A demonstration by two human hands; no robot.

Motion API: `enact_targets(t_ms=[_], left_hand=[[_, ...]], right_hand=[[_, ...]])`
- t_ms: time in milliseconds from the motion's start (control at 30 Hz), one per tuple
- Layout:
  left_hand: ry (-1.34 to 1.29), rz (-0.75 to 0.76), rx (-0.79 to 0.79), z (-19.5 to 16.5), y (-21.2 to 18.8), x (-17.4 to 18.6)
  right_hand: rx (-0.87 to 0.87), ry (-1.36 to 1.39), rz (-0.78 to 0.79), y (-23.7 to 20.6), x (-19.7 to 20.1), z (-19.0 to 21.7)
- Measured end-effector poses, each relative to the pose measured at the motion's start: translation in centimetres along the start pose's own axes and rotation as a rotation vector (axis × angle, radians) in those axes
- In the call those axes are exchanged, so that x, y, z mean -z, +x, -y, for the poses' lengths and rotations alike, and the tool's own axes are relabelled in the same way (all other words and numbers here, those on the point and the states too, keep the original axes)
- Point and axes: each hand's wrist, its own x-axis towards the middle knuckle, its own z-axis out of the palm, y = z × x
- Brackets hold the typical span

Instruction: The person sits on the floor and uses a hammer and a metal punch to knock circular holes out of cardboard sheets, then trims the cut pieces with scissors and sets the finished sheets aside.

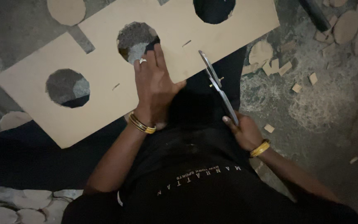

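Rough grey flooring (332, 103) forms the work area, dim and littered with cardboard scraps (284, 68) and cut cardboard discs (347, 27); more discs (30, 201) lie stacked at the lower left. One long cardboard sheet (104, 83) rests tilted across the person's dark-clothed lap, running from the lower left to the upper right; three round holes are cut through it, one at the left (68, 88), one in the middle (136, 40), one at the top edge (214, 9).

Left hand (154, 85): laid palm down on the sheet, fingers extended and spread toward the rim of the middle hole, not closed around anything; a ring sits on one finger and gold bangles (141, 124) circle the wrist; the forearm runs down toward the body.

Right hand (245, 132): closed around the handles of a pair of scissors (217, 85), with a gold bangle (260, 148) at the wrist; the blades point up and away from the body, with the tip just beside the near edge of the sheet; whether the blades touch the cardboard cannot be determined.

Open room: bare floor lies to the right of the scissors; the sheet's near edge overhangs the lap between both hands.
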Motion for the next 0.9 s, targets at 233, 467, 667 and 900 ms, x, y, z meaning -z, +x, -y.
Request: enact_targets(t_ms=[233,467,667,900], left_hand=[[-0.068,0.115,0.05,-0.6,-0.1,0.8],[-0.078,0.043,0.032,-1.0,-0.4,1.1],[-0.088,0.043,0.031,-1.0,-0.9,1.4],[-0.097,0.039,0.019,-1.2,-0.9,1.4]], right_hand=[[-0.032,0.059,0.096,0.3,2.2,0.7],[0.017,-0.012,0.006,0.4,1.6,1.8],[-0.007,0.014,0.101,0.2,2.5,1.4],[-0.097,0.337,0.317,-0.6,5.6,1.4]])
